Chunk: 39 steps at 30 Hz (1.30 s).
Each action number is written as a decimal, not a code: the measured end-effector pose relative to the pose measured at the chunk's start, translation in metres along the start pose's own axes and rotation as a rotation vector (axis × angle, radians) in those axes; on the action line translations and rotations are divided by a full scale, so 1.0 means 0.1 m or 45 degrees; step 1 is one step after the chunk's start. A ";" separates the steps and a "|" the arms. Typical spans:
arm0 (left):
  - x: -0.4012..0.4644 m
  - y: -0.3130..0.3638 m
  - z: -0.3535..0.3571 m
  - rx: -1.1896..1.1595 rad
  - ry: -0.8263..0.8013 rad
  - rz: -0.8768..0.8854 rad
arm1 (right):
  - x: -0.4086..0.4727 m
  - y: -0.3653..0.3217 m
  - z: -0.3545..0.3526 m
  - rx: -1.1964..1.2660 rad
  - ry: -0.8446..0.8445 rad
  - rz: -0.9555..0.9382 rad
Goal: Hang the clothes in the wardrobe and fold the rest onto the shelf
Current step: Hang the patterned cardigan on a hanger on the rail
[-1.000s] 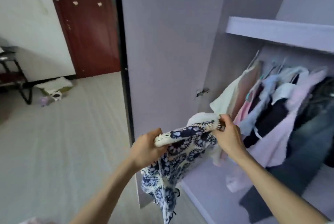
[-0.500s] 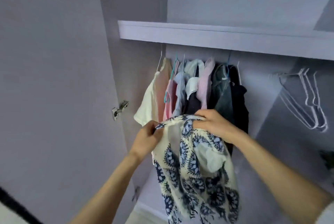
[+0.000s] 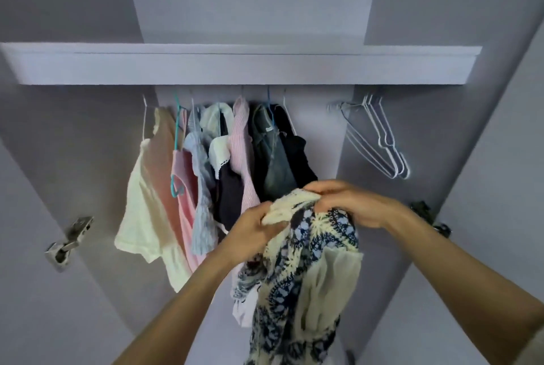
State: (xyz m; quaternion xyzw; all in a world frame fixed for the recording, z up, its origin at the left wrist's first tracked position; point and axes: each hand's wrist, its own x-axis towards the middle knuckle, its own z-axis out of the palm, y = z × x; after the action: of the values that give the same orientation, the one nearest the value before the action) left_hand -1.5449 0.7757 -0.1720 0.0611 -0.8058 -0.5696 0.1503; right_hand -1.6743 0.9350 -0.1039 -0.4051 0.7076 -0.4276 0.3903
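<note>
A blue-and-cream patterned garment (image 3: 306,270) is gripped at its top edge by the left hand (image 3: 253,235) and right hand (image 3: 350,202), both curled closed, so hanging appears in hand, and an empty hanger (image 3: 379,141) at two o'clock is probably needed next.

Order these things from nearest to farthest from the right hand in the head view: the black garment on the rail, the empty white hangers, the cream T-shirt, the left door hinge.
From the right hand:
1. Black garment, just above-left of the hand.
2. Empty white hangers, up and to the right.
3. Cream T-shirt, at the left end of the rail.
4. Left door hinge, far left on the wardrobe side.
</note>
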 end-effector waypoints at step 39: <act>1.00 -0.16 0.07 0.262 0.012 -0.013 | 0.81 1.08 -1.58 -1.506 1.234 0.422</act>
State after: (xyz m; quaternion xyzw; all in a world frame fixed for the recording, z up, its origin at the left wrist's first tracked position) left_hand -1.6433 0.7493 -0.1715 0.0831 -0.8591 -0.4841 0.1442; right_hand -1.8717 0.9400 -0.1682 -0.2028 0.9607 -0.0448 -0.1844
